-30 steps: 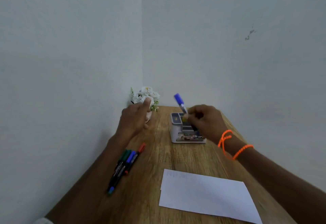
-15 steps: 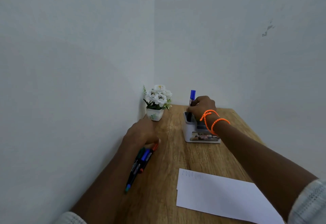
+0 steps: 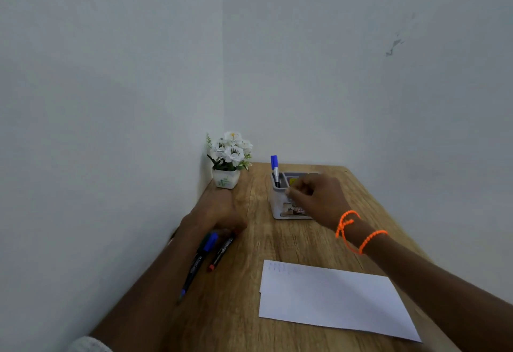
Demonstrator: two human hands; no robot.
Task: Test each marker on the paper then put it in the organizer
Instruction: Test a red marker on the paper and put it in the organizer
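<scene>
With the blue-capped marker (image 3: pixel 274 170) standing upright in the white plastic organizer (image 3: pixel 279 202) at frame centre, the right hand (image 3: pixel 316 197) hovers loosely curled and empty, while the left hand (image 3: pixel 219 213) covers the remaining markers (image 3: pixel 206 257) left of centre; its grip is hidden. Next comes lifting one toward the white paper sheet (image 3: pixel 333 299).

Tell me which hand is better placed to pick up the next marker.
Left. The left hand already rests on the markers lying on the table; the right hand is empty, over by the organizer.
</scene>
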